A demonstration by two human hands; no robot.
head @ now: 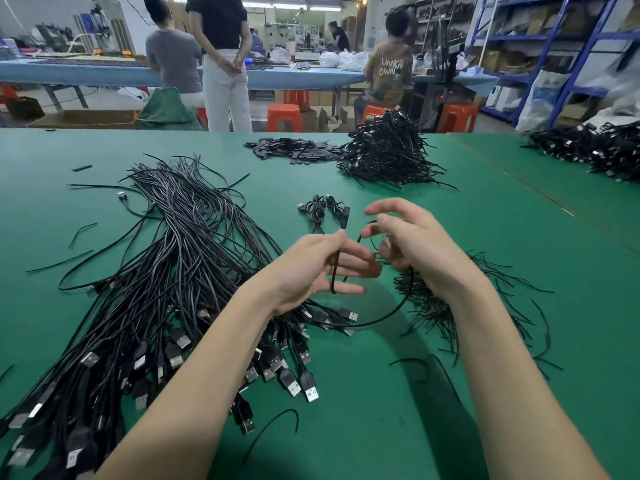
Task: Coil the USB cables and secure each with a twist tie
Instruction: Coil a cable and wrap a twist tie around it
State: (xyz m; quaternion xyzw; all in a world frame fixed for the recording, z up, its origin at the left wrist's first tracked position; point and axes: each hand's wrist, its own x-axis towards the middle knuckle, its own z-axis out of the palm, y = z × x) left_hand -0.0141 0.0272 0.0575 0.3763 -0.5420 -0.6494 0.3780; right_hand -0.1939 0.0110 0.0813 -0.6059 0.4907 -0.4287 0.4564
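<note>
Above the green table (415,393), my left hand (311,268) pinches a black USB cable (388,315) between thumb and fingers; the cable loops down and round toward my right hand (412,247). The right hand's fingers curl round the cable's other stretch, thumb and forefinger spread above it. The cable's USB plug (349,314) lies on the table below my left hand. A big bundle of loose USB cables (166,271) sprawls at the left. Black twist ties (446,306) lie scattered under my right wrist. Two coiled, tied cables (323,209) rest just beyond my hands.
A heap of coiled cables (388,154) sits at the back centre, with small black parts (291,150) beside it and another cable heap (595,150) at far right. Several people, orange stools (284,116) and shelving stand beyond the table's far edge.
</note>
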